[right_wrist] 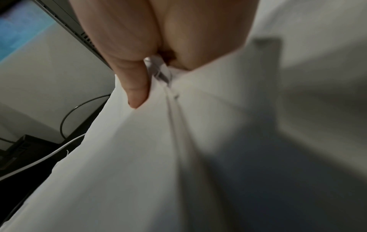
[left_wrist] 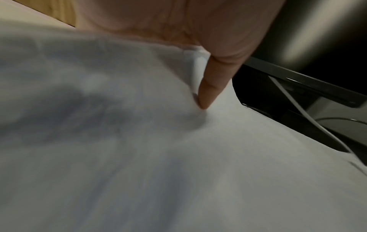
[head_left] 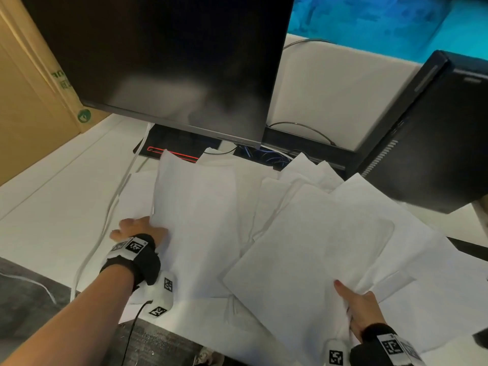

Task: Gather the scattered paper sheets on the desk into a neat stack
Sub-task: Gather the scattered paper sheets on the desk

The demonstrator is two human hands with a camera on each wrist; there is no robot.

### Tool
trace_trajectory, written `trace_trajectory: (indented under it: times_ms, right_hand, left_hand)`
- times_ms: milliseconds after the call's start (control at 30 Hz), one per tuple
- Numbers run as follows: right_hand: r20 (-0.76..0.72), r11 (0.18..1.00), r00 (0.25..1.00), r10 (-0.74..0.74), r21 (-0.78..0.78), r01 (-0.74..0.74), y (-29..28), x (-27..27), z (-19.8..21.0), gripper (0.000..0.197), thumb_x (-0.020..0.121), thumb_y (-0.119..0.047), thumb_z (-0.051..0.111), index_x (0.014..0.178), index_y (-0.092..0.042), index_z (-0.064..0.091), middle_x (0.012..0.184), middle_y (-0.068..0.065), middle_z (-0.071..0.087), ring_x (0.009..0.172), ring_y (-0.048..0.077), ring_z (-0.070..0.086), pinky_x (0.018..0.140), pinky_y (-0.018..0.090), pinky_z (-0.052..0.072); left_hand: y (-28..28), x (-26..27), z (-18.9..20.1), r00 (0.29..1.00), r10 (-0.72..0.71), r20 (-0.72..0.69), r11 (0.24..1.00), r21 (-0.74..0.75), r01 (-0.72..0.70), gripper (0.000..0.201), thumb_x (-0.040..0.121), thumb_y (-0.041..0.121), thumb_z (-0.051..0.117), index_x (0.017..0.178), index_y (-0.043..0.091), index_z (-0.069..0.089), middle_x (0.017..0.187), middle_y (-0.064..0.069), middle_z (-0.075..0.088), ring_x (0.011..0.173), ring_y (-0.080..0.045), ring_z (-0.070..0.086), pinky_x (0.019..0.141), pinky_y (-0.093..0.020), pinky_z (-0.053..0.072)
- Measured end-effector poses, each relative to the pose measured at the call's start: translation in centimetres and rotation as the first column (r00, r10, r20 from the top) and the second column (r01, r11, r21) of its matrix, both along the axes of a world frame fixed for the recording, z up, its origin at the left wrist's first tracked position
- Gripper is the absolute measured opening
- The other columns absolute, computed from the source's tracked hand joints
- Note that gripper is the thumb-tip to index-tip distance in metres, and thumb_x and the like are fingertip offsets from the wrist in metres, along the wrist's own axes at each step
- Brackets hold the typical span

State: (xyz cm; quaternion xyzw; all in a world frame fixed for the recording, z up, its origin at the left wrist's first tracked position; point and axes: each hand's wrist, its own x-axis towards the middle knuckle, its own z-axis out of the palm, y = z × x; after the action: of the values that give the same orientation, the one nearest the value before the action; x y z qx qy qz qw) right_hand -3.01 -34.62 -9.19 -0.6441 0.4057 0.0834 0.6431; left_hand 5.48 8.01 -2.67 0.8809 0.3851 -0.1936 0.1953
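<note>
Several white paper sheets [head_left: 200,212] lie fanned and overlapping across the white desk [head_left: 52,202] below the monitor. My left hand [head_left: 140,229] holds the left edge of a raised bunch of sheets, thumb on top; in the left wrist view the thumb [left_wrist: 210,87] presses on paper [left_wrist: 178,157]. My right hand [head_left: 361,310] pinches the near edge of a second bunch [head_left: 317,241] at the right. The right wrist view shows the thumb [right_wrist: 137,91] on top of the sheets [right_wrist: 129,157], with the layered edges caught beneath the palm.
A dark monitor [head_left: 171,62] hangs over the back of the desk, its base [head_left: 169,143] behind the papers. A black computer tower [head_left: 433,138] stands at the right. A white cable [head_left: 111,207] runs along the left. A cardboard box [head_left: 29,107] stands at far left.
</note>
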Motion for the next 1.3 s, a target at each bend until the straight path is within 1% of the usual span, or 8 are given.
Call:
trace_trajectory:
  times_ms: [167, 333, 433, 633, 833, 1067, 1200, 1300]
  right_hand:
    - [-0.03, 1.0, 1.0, -0.004, -0.022, 0.003, 0.1, 0.1, 0.2, 0.124, 0.006, -0.053, 0.086, 0.11, 0.006, 0.052, 0.099, 0.023, 0.065, 0.092, 0.036, 0.064, 0.082, 0.042, 0.051]
    - [-0.038, 1.0, 0.999, -0.021, -0.019, 0.021, 0.2, 0.2, 0.2, 0.059, 0.071, -0.019, 0.077, 0.115, 0.01, 0.05, 0.106, 0.027, 0.062, 0.095, 0.039, 0.062, 0.074, 0.036, 0.049]
    - [-0.043, 0.999, 0.999, -0.01, -0.033, 0.009, -0.2, 0.3, -0.3, 0.051, 0.074, -0.016, 0.074, 0.112, 0.01, 0.051, 0.105, 0.028, 0.063, 0.094, 0.04, 0.062, 0.079, 0.039, 0.049]
    - [-0.044, 0.999, 0.999, 0.006, -0.051, -0.008, -0.2, 0.2, -0.3, 0.044, 0.075, -0.017, 0.073, 0.106, 0.009, 0.056, 0.098, 0.024, 0.066, 0.091, 0.038, 0.063, 0.087, 0.045, 0.05]
    - [-0.058, 0.998, 0.998, 0.0, -0.055, -0.004, -0.1, 0.3, -0.4, 0.054, 0.069, -0.023, 0.077, 0.109, 0.005, 0.055, 0.1, 0.024, 0.066, 0.092, 0.038, 0.064, 0.093, 0.053, 0.048]
    - [-0.031, 0.999, 0.999, 0.02, -0.028, -0.021, 0.3, 0.2, 0.6, 0.04, 0.072, -0.018, 0.075, 0.1, 0.006, 0.06, 0.096, 0.025, 0.068, 0.09, 0.038, 0.066, 0.091, 0.053, 0.049]
    - [-0.031, 1.0, 0.999, -0.012, -0.014, 0.011, 0.7, 0.1, 0.2, 0.055, 0.071, -0.021, 0.077, 0.112, 0.007, 0.053, 0.102, 0.025, 0.066, 0.092, 0.038, 0.065, 0.088, 0.048, 0.052]
    - [-0.021, 0.999, 0.999, -0.031, -0.008, 0.031, 0.9, 0.1, 0.8, 0.049, 0.075, -0.016, 0.074, 0.113, 0.006, 0.051, 0.105, 0.026, 0.064, 0.094, 0.038, 0.064, 0.082, 0.041, 0.052]
  left_hand:
    - [0.0, 0.0, -0.4, 0.979, 0.104, 0.174, 0.988, -0.129, -0.082, 0.038, 0.076, 0.022, 0.057, 0.113, 0.017, 0.058, 0.143, -0.014, 0.027, 0.113, -0.039, 0.044, 0.098, -0.043, 0.04]
    - [-2.2, 0.1, -0.2, 0.92, 0.236, 0.314, 0.931, -0.345, -0.121, 0.071, 0.07, 0.018, 0.068, 0.131, 0.017, 0.032, 0.125, -0.016, 0.05, 0.104, -0.038, 0.055, 0.086, -0.039, 0.045]
    - [-3.2, 0.3, 0.0, 0.938, 0.205, 0.281, 0.932, -0.349, -0.099, 0.086, 0.066, 0.027, 0.072, 0.138, 0.017, 0.025, 0.125, -0.018, 0.054, 0.113, -0.04, 0.052, 0.097, -0.043, 0.043]
    - [-4.1, 0.8, 0.5, 0.959, -0.032, 0.282, 0.954, -0.276, 0.113, 0.031, 0.075, 0.025, 0.067, 0.094, 0.009, 0.048, 0.09, -0.01, 0.054, 0.088, -0.032, 0.052, 0.073, -0.032, 0.04]
    - [-4.7, 0.1, 1.7, 0.918, -0.313, 0.242, 0.925, -0.139, 0.352, 0.053, 0.088, 0.023, 0.053, 0.136, 0.01, 0.034, 0.125, -0.019, 0.056, 0.11, -0.037, 0.054, 0.087, -0.034, 0.042]
    - [-4.8, -3.3, 5.4, 0.599, -0.541, 0.59, 0.799, 0.138, 0.585, 0.037, 0.087, 0.001, 0.05, 0.119, 0.014, 0.062, 0.07, -0.017, 0.066, 0.059, -0.03, 0.057, 0.061, -0.022, 0.036]
    - [-4.8, -3.5, 10.0, 0.429, -0.509, 0.746, 0.766, 0.164, 0.622, 0.024, 0.084, 0.017, 0.051, 0.094, 0.03, 0.069, 0.059, -0.008, 0.063, 0.056, -0.031, 0.064, 0.05, -0.013, 0.034]
    - [-6.1, -2.9, 14.1, 0.413, -0.335, 0.847, 0.792, 0.016, 0.61, 0.035, 0.085, 0.024, 0.055, 0.072, 0.057, 0.059, 0.054, 0.017, 0.062, 0.059, 0.005, 0.061, 0.052, -0.008, 0.041]
